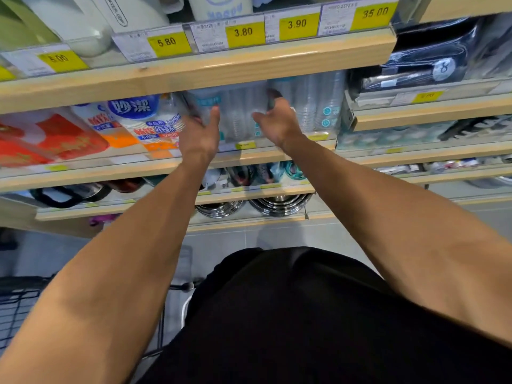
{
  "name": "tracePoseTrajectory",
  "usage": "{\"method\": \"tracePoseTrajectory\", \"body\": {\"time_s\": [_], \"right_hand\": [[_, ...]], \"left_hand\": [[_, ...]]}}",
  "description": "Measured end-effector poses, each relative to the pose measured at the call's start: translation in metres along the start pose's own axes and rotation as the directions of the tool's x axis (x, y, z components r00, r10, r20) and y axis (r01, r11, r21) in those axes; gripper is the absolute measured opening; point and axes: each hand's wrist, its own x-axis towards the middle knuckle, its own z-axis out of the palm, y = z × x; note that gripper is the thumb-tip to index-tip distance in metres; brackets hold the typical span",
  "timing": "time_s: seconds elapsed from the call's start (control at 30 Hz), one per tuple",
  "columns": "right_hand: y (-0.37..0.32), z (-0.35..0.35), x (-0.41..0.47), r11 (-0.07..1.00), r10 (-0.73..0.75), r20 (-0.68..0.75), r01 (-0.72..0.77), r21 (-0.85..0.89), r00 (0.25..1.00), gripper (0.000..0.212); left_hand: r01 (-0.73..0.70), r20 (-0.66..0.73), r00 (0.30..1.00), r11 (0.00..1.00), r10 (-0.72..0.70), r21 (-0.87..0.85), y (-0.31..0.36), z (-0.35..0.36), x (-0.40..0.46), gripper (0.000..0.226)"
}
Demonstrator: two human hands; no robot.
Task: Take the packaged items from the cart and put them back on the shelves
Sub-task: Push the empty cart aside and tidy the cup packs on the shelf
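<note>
A clear pack of stacked plastic cups [238,112] with teal labels rests on the wooden shelf [249,156] at chest height. My left hand [199,131] grips its left side, thumb across the front. On its right side, my right hand [277,120] clasps it with fingers curled around the edge. Both arms reach forward under the shelf above [194,70]. The black wire cart [16,303] sits at the lower left, its contents out of view.
More clear cup packs [315,106] stand right of the held one. Paper cup packs [144,120] in white, blue and orange stand to its left, red packs [50,139] further left. Steel bowls [277,206] fill a lower shelf. Yellow price tags [243,33] line the shelf above.
</note>
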Motion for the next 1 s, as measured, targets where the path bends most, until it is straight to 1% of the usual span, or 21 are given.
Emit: {"method": "tracePoseTrajectory", "body": {"time_s": [0.1,0.17,0.27,0.37,0.43,0.5,0.57,0.67,0.73,0.8,0.83,0.9,0.93,1.0], "right_hand": [[-0.008,0.004,-0.005,1.000,0.003,-0.043,-0.004,-0.028,0.999,0.063],[-0.009,0.008,-0.007,1.000,-0.007,-0.101,0.007,0.002,0.995,0.063],[-0.017,0.014,-0.009,0.996,-0.090,-0.160,0.085,-0.039,0.983,0.057],[-0.029,0.011,-0.015,0.975,-0.209,-0.174,0.191,-0.116,0.962,0.056],[-0.026,0.009,-0.017,0.967,-0.235,-0.177,0.212,-0.137,0.956,0.054],[-0.020,0.008,-0.019,0.961,-0.249,-0.160,0.224,-0.161,0.955,0.052],[-0.015,0.011,-0.018,0.962,-0.242,-0.132,0.219,-0.164,0.961,0.051],[-0.015,0.017,-0.015,0.972,-0.151,-0.074,0.134,-0.194,0.986,0.050],[-0.017,0.018,-0.015,0.967,-0.130,-0.057,0.114,-0.227,0.990,0.049],[-0.018,0.016,-0.014,0.961,-0.118,-0.035,0.106,-0.255,0.992,0.051],[-0.019,0.013,-0.014,0.960,-0.117,-0.026,0.106,-0.261,0.993,0.052],[-0.016,0.006,-0.013,0.951,-0.146,-0.029,0.132,-0.281,0.989,0.049],[-0.012,0.002,-0.013,0.945,-0.172,-0.058,0.148,-0.292,0.983,0.046],[-0.002,-0.010,-0.014,0.955,-0.201,-0.191,0.148,-0.258,0.961,0.036]], "left_hand": [[-0.066,0.064,0.996,0.994,0.061,0.081,-0.002,-0.010,0.010,0.081],[-0.112,0.081,0.991,0.991,0.106,0.075,-0.004,-0.013,0.011,0.073],[-0.146,-0.009,0.989,0.989,0.146,0.004,-0.012,-0.015,0.007,0.062],[-0.132,-0.104,0.987,0.988,0.124,-0.074,-0.016,-0.015,0.000,0.060],[-0.127,-0.069,0.990,0.985,0.120,-0.118,-0.017,-0.012,0.002,0.059],[-0.116,0.023,0.992,0.984,0.120,-0.135,-0.017,-0.010,0.006,0.059],[-0.089,0.099,0.991,0.995,0.094,-0.055,-0.019,-0.010,0.011,0.062],[-0.066,0.134,0.990,0.991,0.050,0.115,-0.023,-0.013,0.018,0.066],[-0.064,0.102,0.994,0.969,0.041,0.240,-0.027,-0.015,0.024,0.071],[-0.024,0.007,1.000,0.944,0.024,0.330,-0.031,-0.018,0.026,0.072],[-0.010,-0.034,0.999,0.944,0.022,0.329,-0.033,-0.019,0.025,0.070],[0.008,-0.091,0.996,0.966,0.016,0.260,-0.036,-0.017,0.020,0.060],[0.022,-0.103,0.995,0.974,0.002,0.226,-0.037,-0.014,0.017,0.056],[0.052,-0.062,0.997,0.984,-0.042,0.168,-0.033,-0.004,0.006,0.051]]}}
